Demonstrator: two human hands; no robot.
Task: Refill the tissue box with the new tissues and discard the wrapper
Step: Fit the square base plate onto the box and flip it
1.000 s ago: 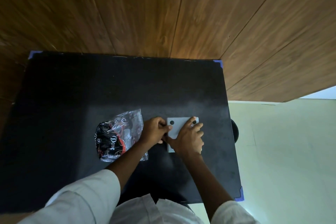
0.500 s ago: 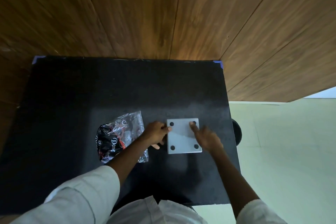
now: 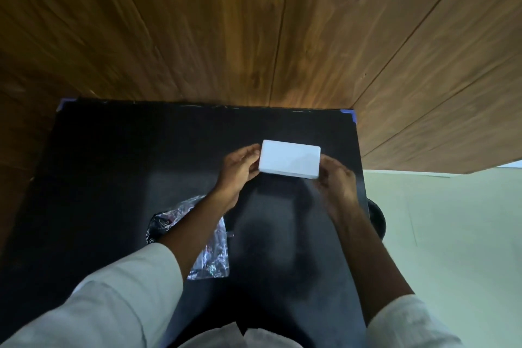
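Note:
A white tissue box (image 3: 289, 159) is held above the black table (image 3: 113, 167), tilted so a plain white face points at me. My left hand (image 3: 240, 169) grips its left end and my right hand (image 3: 336, 178) grips its right end. The crumpled clear wrapper (image 3: 210, 246) with black and red print lies on the table nearer me, partly hidden under my left forearm. I cannot see any tissues or the box's opening.
The table has blue corner guards and stands against a wood-panelled wall (image 3: 254, 22). A dark round object (image 3: 377, 219) shows just past the table's right edge, above a pale floor (image 3: 452, 234).
The box lay flat with its four-dotted face up. Both hands have now taken its ends, lifted it farther from me and turned it, so a plain face shows.

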